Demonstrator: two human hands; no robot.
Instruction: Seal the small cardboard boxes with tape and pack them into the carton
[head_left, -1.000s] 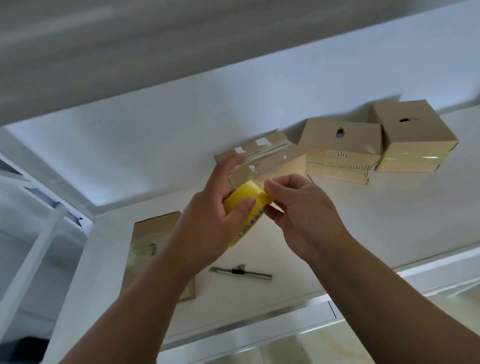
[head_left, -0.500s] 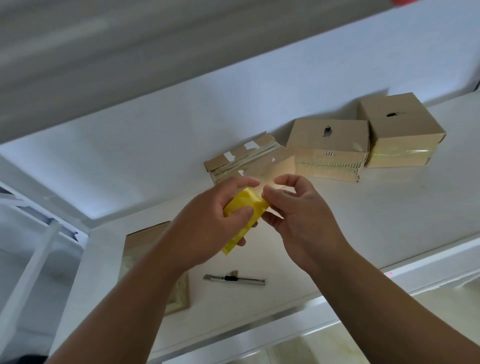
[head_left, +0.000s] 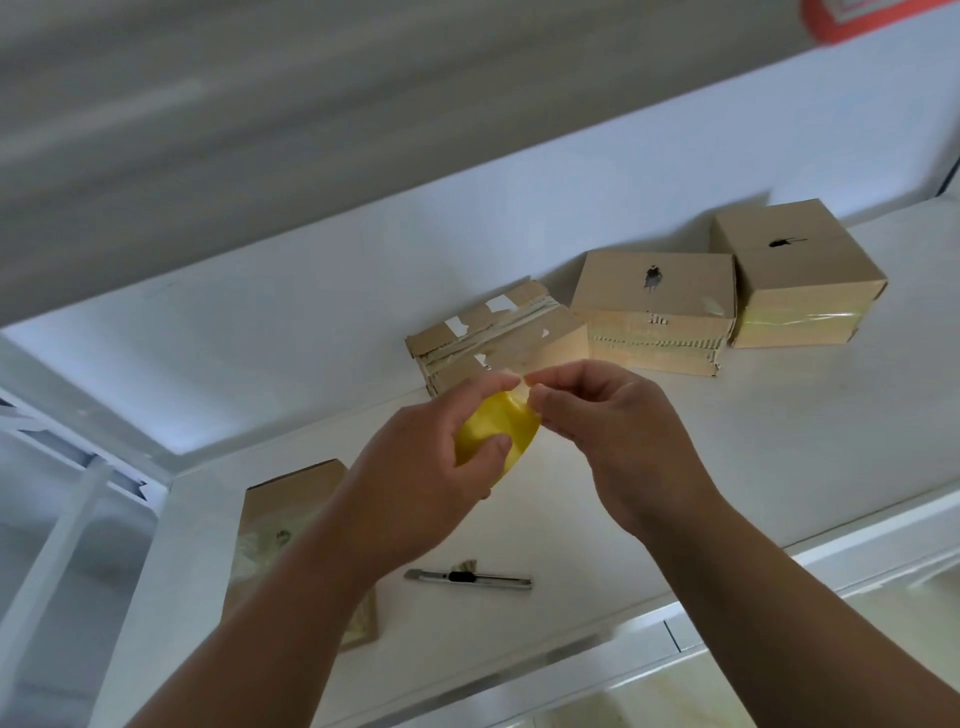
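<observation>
My left hand (head_left: 415, 478) grips a yellow tape roll (head_left: 501, 434) above the white table. The fingertips of my right hand (head_left: 613, 441) pinch the loose tape end at the roll's upper edge. Behind my hands three small cardboard boxes stand in a row at the back: a torn flat box (head_left: 498, 332), a middle box (head_left: 654, 306) with a dark mark on top, and a taller box (head_left: 795, 275) banded with tape. Another flat cardboard box (head_left: 291, 509) lies at the near left, partly hidden by my left forearm.
A silver utility knife (head_left: 467, 578) lies on the table (head_left: 779, 441) below my hands. The table's front edge runs across the lower right. A white frame stands off the table's left end. A white wall rises behind the boxes.
Both hands moved slightly down and together on the roll. The view shifted, so the boxes sit lower right in frame. My right fingers now pinch at the roll's upper rim.
</observation>
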